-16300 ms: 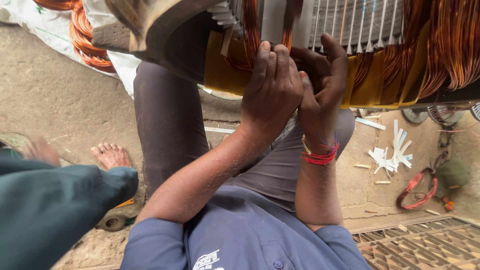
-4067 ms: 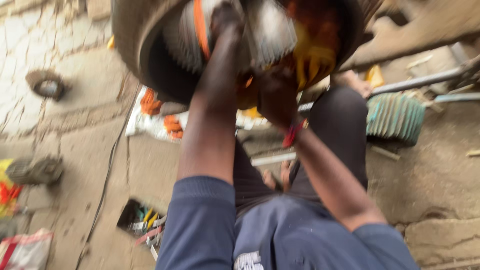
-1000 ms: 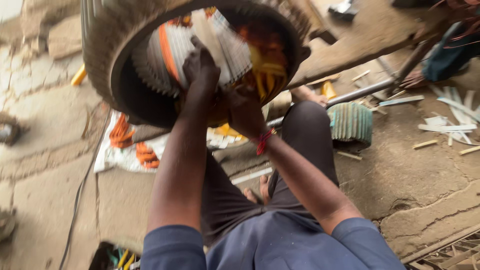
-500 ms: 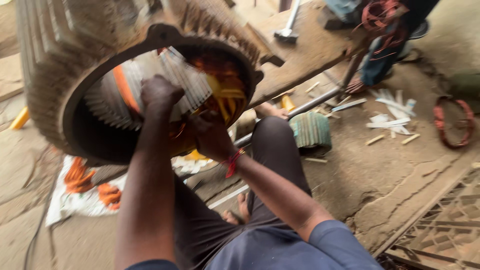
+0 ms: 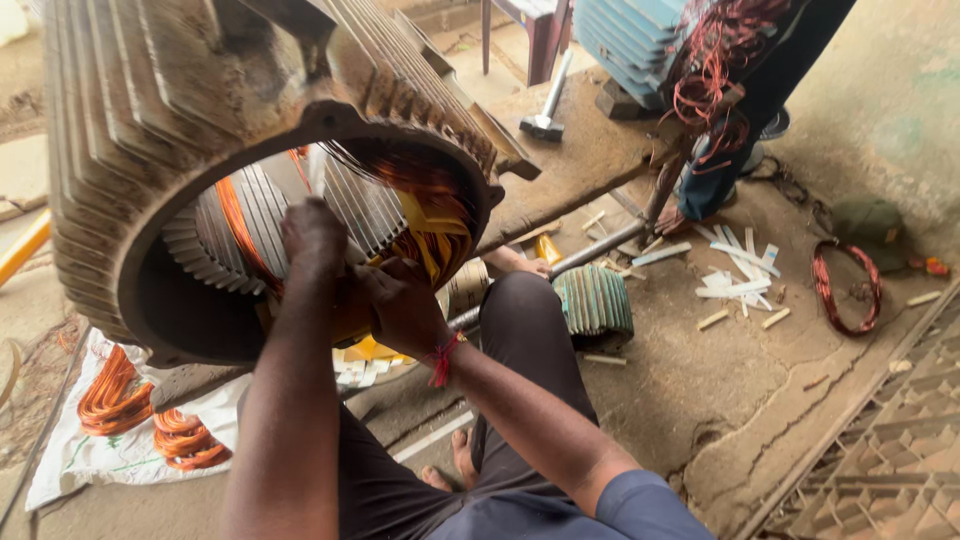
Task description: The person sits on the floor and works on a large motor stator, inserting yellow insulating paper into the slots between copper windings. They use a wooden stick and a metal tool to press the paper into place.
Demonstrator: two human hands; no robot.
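Stator (image 5: 150, 120): lies on its side, bore toward me, for reach.
Left hand (image 5: 312, 235): I press it closed on the windings (image 5: 425, 215) inside the stator.
Right hand (image 5: 400, 305): I clamp the windings at the stator rim.

The rough concrete floor (image 5: 720, 400) carried a big finned motor housing (image 5: 200, 120) lying on its side. Beside it lay a white sheet (image 5: 90, 455) with copper wire coils (image 5: 150, 415). Pale paper strips (image 5: 740, 275), a red wire loop (image 5: 845, 290), a small green finned cover (image 5: 592, 300) and a hammer (image 5: 548, 105) lay further off.
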